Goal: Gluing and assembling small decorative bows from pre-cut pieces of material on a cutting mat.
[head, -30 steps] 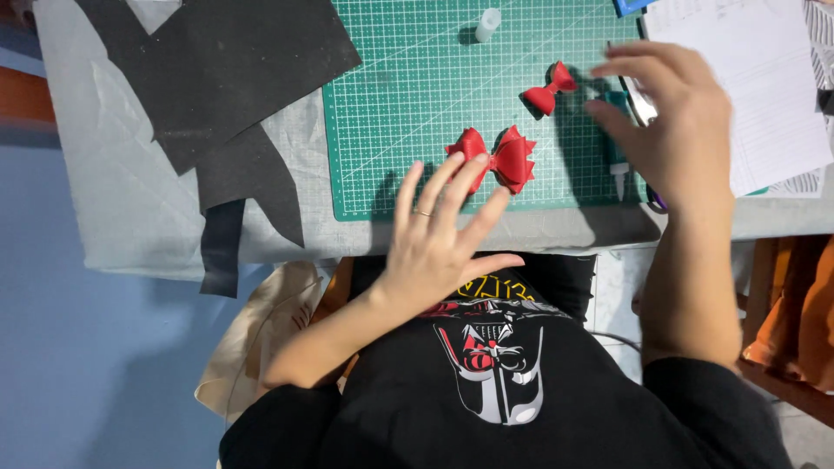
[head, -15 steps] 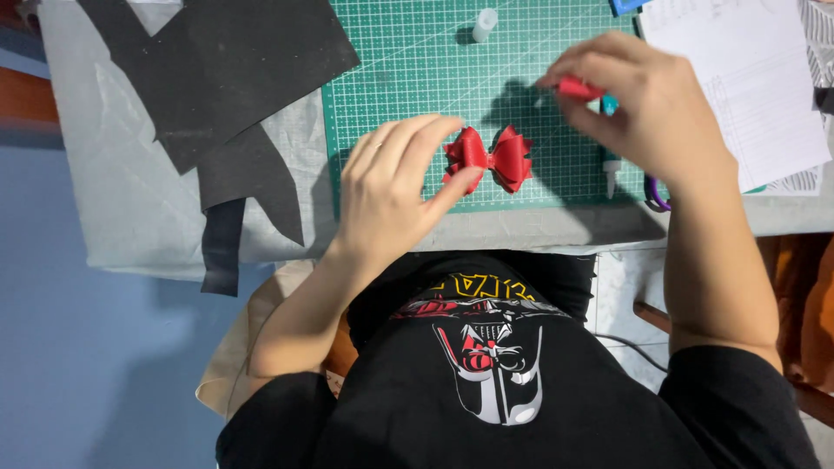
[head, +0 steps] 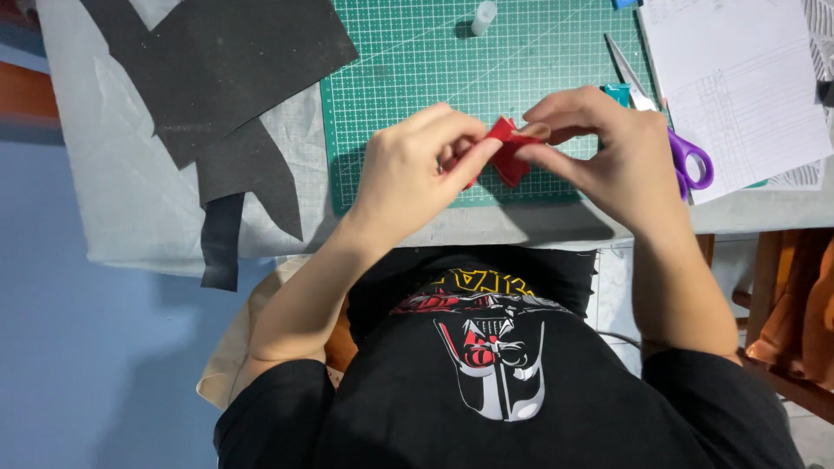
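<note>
Red bow [head: 508,155] | held over near edge of green cutting mat [head: 417,78]; left hand [head: 408,169] and right hand [head: 608,152] both pinching it | seems light, soft felt; crushable | grip at centre knot; scissors [head: 673,143] right

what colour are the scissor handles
Purple on the scissors, best seen in the head view, beside the right hand.

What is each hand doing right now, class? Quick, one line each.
Left hand: closed, pinching the red bow above the green cutting mat.
Right hand: closed, pinching the same red bow from the other side.
</note>
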